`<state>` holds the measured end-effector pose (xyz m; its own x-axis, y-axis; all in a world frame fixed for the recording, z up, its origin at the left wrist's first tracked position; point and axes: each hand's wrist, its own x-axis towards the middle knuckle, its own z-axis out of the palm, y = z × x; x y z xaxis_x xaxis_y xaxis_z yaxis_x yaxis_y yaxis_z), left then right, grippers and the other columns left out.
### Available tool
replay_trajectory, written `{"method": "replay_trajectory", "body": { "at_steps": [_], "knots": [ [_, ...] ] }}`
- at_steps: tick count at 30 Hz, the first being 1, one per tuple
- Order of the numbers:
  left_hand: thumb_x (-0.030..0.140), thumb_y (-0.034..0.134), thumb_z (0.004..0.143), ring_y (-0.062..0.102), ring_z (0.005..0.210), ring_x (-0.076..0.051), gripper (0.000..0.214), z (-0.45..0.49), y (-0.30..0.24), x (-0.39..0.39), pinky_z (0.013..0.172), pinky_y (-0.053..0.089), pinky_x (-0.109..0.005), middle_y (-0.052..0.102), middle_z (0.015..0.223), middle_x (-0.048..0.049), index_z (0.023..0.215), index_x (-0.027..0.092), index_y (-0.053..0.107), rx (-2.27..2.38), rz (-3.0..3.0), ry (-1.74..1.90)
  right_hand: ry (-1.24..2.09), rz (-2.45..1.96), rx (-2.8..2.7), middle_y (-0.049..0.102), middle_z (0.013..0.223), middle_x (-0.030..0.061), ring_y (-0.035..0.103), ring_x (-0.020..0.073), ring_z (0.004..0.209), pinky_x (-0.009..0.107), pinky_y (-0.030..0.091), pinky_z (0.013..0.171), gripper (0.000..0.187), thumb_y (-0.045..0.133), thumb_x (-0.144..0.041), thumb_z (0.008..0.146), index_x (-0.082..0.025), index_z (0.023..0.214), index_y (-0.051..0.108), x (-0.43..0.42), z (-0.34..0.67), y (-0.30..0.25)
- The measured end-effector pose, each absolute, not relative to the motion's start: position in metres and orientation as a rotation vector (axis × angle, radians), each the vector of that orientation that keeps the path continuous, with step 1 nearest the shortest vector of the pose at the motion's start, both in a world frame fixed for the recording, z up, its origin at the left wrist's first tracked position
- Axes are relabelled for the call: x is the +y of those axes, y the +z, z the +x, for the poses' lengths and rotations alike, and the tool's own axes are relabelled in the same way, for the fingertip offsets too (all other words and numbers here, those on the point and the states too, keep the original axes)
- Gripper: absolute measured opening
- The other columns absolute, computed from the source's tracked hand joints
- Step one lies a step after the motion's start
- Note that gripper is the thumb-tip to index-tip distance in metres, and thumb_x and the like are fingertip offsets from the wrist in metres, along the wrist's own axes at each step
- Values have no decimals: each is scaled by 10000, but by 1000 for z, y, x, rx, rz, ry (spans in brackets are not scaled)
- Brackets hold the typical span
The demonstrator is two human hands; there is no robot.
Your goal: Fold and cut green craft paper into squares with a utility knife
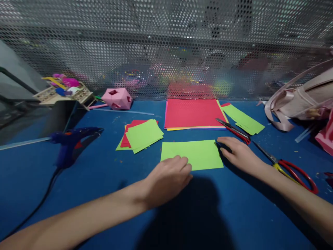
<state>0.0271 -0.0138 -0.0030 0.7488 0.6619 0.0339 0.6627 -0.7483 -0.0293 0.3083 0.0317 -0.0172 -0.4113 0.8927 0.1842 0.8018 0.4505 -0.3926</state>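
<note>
A light-green rectangular sheet of paper lies flat on the blue table in front of me. My left hand is closed, knuckles up, over the sheet's lower left part; its fingertips are hidden, so I cannot see whether it grips anything. At the sheet's right edge, my right hand has its fingers reaching to the upper corner, thumb and forefinger apart. Just beyond that hand is a cutter knife with a red-edged handle. Beside my right forearm lie scissors with red and yellow handles.
Left of the sheet is a pile of green and red paper pieces. Behind it lies a stack of coloured sheets, with green strips alongside. A blue glue gun, a pink faceted paper shape and a pale bag surround these.
</note>
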Motion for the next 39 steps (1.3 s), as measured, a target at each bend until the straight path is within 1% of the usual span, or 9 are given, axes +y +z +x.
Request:
{"method": "replay_trajectory", "body": {
  "at_steps": [8, 15, 19, 22, 26, 29, 32, 35, 39],
  "knots": [
    [435, 525, 956, 599, 911, -230, 373, 29, -31, -27, 768, 463, -365, 646, 1191, -122, 1130, 118, 618, -820, -2834, -319, 644, -1478, -2267, 716, 999, 85, 667, 181, 859, 339, 541, 784, 313, 502, -128, 805, -154, 1064, 677, 74, 296, -21],
    [405, 526, 962, 622, 918, -239, 340, 31, -33, -26, 750, 467, -364, 683, 1124, -111, 1096, 108, 625, -805, -2818, -406, 946, -1461, -2255, 688, 845, 41, 640, 163, 743, 299, 515, 677, 356, 523, -403, 899, -144, 1098, 665, 69, 290, -11],
    [407, 535, 955, 627, 886, -235, 335, 32, -33, -26, 730, 478, -360, 682, 1128, -121, 1069, 106, 628, -792, -2842, -375, 826, -1503, -2436, 674, 860, 48, 626, 181, 765, 304, 483, 685, 474, 525, -509, 898, -147, 1181, 643, 66, 280, -3],
    [409, 526, 960, 626, 927, -241, 345, 32, -31, -28, 771, 482, -368, 667, 1156, -132, 1088, 104, 620, -816, -2853, -342, 659, -1537, -2533, 655, 852, 54, 605, 200, 762, 318, 450, 686, 420, 581, -432, 863, -142, 1162, 624, 67, 272, -2],
    [424, 518, 965, 617, 971, -247, 379, 32, -29, -31, 799, 476, -372, 650, 1185, -144, 1125, 92, 607, -844, -2847, -311, 564, -1498, -2605, 623, 875, 69, 585, 234, 855, 352, 438, 770, 178, 639, -319, 795, -175, 900, 629, 73, 265, -1],
    [436, 529, 959, 612, 967, -241, 378, 32, -29, -32, 806, 470, -366, 655, 1173, -136, 1106, 99, 617, -849, -2846, -308, 539, -1456, -2646, 617, 960, 85, 571, 253, 953, 367, 442, 825, 165, 665, -290, 765, -188, 880, 606, 79, 263, 1],
    [443, 533, 956, 606, 961, -232, 386, 32, -29, -31, 805, 465, -352, 660, 1168, -134, 1095, 95, 625, -827, -2830, -337, 590, -1440, -2687, 640, 920, 68, 597, 220, 845, 326, 461, 731, 211, 661, -263, 758, -188, 946, 600, 87, 262, 4],
    [445, 532, 955, 600, 959, -228, 389, 31, -27, -31, 808, 466, -344, 657, 1196, -124, 1095, 96, 634, -805, -2806, -364, 686, -1415, -2737, 647, 765, 21, 582, 172, 664, 274, 430, 591, 100, 617, -242, 781, -200, 870, 599, 91, 260, 5],
    [443, 528, 958, 601, 961, -227, 377, 31, -25, -31, 819, 468, -344, 667, 1189, -123, 1079, 108, 649, -807, -2793, -367, 695, -1374, -2735, 657, 800, 33, 588, 178, 703, 279, 428, 613, 57, 547, -222, 805, -199, 839, 587, 84, 257, 8]
  ]
}}
